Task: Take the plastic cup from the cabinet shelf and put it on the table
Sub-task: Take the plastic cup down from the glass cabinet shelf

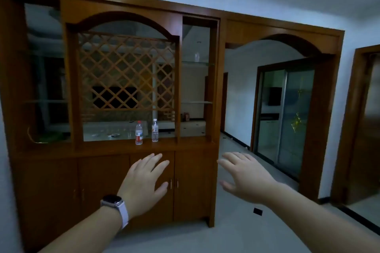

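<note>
A small clear plastic cup [197, 56] stands on the upper glass shelf [197, 63] in the right-hand bay of a tall wooden cabinet [144, 150]. My left hand [144, 183], with a watch on its wrist, is held out flat with fingers apart in front of the cabinet's lower doors. My right hand [244, 174] is also spread and holds nothing, just right of the cabinet's corner. Both hands are well below the cup and apart from it. No table is in view.
Two water bottles [139, 133] [155, 130] stand on the cabinet's counter ledge. A lattice panel fills the cabinet's middle. An arched opening on the right leads to a hallway with glass sliding doors [285, 113]. A wooden door [368, 125] is at far right.
</note>
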